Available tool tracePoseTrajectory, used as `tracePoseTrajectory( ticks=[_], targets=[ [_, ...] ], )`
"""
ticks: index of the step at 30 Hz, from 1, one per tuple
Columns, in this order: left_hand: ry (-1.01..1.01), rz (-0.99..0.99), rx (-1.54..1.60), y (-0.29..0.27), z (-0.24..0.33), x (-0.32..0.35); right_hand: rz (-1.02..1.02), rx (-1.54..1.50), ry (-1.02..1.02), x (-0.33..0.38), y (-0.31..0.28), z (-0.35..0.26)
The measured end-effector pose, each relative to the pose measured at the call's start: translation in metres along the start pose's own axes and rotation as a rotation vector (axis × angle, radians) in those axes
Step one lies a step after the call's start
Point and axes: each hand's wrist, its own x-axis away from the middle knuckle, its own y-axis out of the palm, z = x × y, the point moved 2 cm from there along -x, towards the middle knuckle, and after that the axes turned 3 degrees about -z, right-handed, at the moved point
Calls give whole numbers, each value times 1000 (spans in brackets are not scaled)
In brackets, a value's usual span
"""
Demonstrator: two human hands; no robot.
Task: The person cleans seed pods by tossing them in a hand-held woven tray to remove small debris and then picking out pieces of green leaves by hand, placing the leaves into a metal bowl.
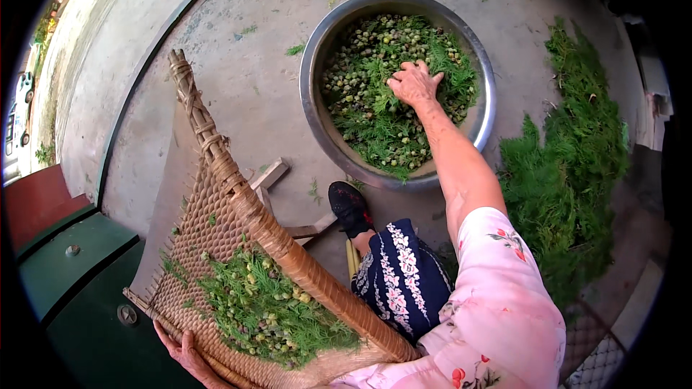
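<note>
Sprigs in basin; basket left, branches right.

Green sprigs, tan basket, silvery basin

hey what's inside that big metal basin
The metal basin holds small round greenish pods mixed with feathery green sprigs. Whatever lies beneath that top layer, or directly under the right hand, is covered.
</note>
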Motion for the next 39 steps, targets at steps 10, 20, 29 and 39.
tracePoseTrajectory(
  ticks=[10,20,29,39],
  targets=[
    [52,-47,66,-11,-5,-1,-45,-308,-13,125,64,55],
    [129,-64,166,-20,-34,-3,15,-382,-50,139,13,65],
    [116,-206,241,-26,-26,12,314,-1087,-395,276,-109,-27],
    [115,-307,511,-21,-7,25,-453,-1265,-605,380,-120,-106]
  ],
)
